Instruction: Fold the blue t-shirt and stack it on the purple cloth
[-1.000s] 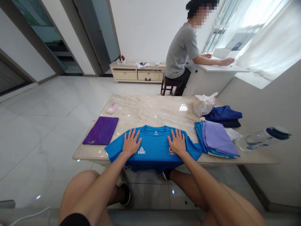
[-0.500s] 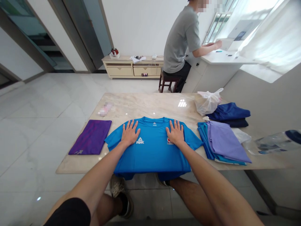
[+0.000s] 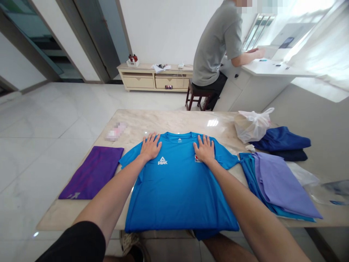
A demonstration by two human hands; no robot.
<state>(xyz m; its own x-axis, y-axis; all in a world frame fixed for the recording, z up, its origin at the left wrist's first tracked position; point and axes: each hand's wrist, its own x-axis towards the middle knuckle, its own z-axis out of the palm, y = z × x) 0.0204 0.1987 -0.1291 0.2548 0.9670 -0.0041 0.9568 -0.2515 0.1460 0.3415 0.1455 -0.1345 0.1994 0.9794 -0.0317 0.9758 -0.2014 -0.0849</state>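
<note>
A bright blue T-shirt (image 3: 180, 193) with a white PEAK print lies spread face up on the marble-patterned table, collar away from me, its lower part hanging over the near edge. My left hand (image 3: 150, 147) rests flat on the shirt near the shoulder on the left, fingers spread. On the other shoulder my right hand (image 3: 205, 148) is also flat with fingers apart, partly covering a small chest badge. To the left lies a folded purple garment (image 3: 92, 173). A stack of folded clothes with a lavender one (image 3: 286, 183) on top sits right of the shirt.
Behind the stack are a white plastic bag (image 3: 252, 125) and dark blue folded clothes (image 3: 282, 139). A clear bottle (image 3: 334, 191) lies at the table's right side. Beyond the table (image 3: 163, 118), a person in a grey shirt (image 3: 215, 47) sits on a stool at a white desk.
My view has moved closer over the table, so more of the shirt's lower front shows. Both hands stay flat on the shirt's shoulders, shifted slightly toward the collar.
</note>
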